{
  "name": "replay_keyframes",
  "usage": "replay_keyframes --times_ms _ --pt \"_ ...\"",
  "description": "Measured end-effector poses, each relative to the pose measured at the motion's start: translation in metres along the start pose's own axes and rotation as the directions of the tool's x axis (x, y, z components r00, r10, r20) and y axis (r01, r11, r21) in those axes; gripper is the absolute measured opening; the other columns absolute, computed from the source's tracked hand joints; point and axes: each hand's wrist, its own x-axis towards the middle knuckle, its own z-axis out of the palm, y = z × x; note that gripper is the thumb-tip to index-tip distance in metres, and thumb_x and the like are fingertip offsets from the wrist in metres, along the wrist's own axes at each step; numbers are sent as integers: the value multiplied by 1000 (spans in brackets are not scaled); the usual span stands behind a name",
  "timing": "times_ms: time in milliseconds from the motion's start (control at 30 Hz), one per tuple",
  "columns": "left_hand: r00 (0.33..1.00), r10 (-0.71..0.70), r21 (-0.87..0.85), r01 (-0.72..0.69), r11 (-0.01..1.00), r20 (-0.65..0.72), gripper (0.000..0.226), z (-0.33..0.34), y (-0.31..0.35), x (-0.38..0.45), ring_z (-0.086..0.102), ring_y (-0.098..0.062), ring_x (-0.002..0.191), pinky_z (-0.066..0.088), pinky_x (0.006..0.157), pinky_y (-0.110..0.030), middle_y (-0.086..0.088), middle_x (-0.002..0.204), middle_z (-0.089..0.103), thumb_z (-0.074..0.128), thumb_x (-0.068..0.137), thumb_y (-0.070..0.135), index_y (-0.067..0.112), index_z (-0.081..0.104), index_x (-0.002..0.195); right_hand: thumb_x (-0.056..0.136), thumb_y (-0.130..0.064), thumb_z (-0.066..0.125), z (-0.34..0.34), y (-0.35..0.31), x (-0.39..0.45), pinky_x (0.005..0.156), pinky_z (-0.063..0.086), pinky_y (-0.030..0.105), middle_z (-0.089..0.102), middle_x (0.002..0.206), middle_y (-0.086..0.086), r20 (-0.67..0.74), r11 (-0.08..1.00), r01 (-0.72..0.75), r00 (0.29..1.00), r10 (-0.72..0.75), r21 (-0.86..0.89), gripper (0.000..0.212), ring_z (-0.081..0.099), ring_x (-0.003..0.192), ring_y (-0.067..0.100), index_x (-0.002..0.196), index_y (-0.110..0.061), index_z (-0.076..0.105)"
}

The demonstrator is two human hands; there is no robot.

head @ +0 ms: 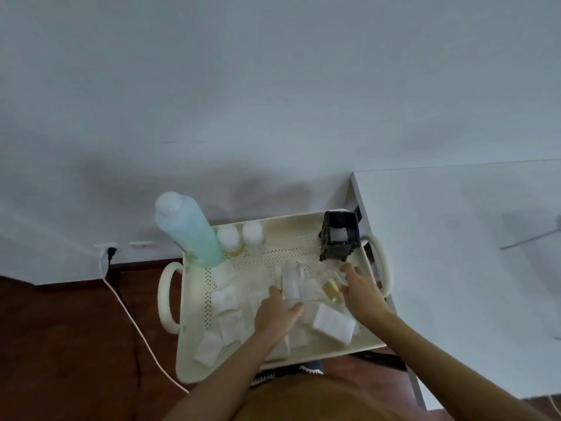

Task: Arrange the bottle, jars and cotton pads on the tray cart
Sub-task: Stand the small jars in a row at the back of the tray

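Observation:
A cream perforated tray cart (273, 256) stands below me. At its far left corner stands a tall pale blue bottle (189, 230), with two white-capped jars (229, 238) (253, 233) beside it. Loose white cotton pads (226, 317) lie scattered over the left and front of the tray. My left hand (277, 314) rests on a clear plastic bag (293, 284) at mid-tray, fingers spread. My right hand (361, 288) reaches over a small yellowish jar (330, 289) lying by the bag; whether it grips the jar is unclear. A white pad stack (334, 325) lies between my arms.
A black square holder (340, 238) with something white inside stands at the tray's far right corner. A white table (455, 268) adjoins the cart on the right. A white cable (133, 317) runs from a wall socket across the dark wooden floor on the left.

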Motion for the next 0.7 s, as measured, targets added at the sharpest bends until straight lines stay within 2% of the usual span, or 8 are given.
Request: replay_keyframes --times_ms 67,167,300,467,567,633,700 --pt "998 13 -27 -15 1000 -55 55 -5 -1 -2 62 -18 82 45 62 -27 -3 105 64 60 83 46 14 41 123 93 -13 59 6 15 -7 87 53 38 57 123 13 57 996 -79 995 81 -37 45 60 106 28 133 -9 41" --pt "986 64 -45 -72 996 -157 47 -18 1 -3 58 -16 75 44 62 -27 -2 96 61 60 83 41 14 43 118 89 -24 66 13 23 -8 83 53 37 62 112 12 153 991 -129 979 135 -45 53 63 100 28 130 -7 38" --pt "938 182 -54 -207 977 -293 38 -39 11 4 58 -24 90 46 75 -30 -9 103 62 64 82 30 11 50 111 77 -35 77 16 28 -3 66 42 29 55 93 0 183 989 -144 972 149 -38 59 54 82 19 117 -12 41" --pt "870 367 59 -368 928 -330 40 -61 33 20 58 -26 92 44 77 -27 -11 105 59 69 81 26 6 54 112 82 -28 73 18 28 -8 69 50 32 62 108 10 110 985 -163 981 157 47 51 60 88 24 117 -9 42" --pt "822 469 147 -446 883 -322 39 -74 43 30 59 -27 90 46 75 -29 -11 105 58 72 79 23 7 55 111 87 -28 66 9 15 -12 77 51 33 59 117 11 -17 990 -73 997 76 118 46 60 99 25 122 -8 45" --pt "792 539 207 -498 842 -288 44 -83 48 38 59 -27 95 49 80 -33 -12 109 60 74 77 21 7 56 115 88 -28 64 -2 -2 -9 80 48 33 57 115 10 -108 993 5 994 8 118 41 59 96 25 121 -9 47" --pt "767 589 274 -527 805 -255 49 -91 51 45 60 -27 102 50 85 -35 -10 116 62 76 76 22 8 56 119 89 -25 63 -12 -24 -3 76 48 34 54 113 11 -136 993 83 988 -72 83 38 59 92 28 120 -9 48"
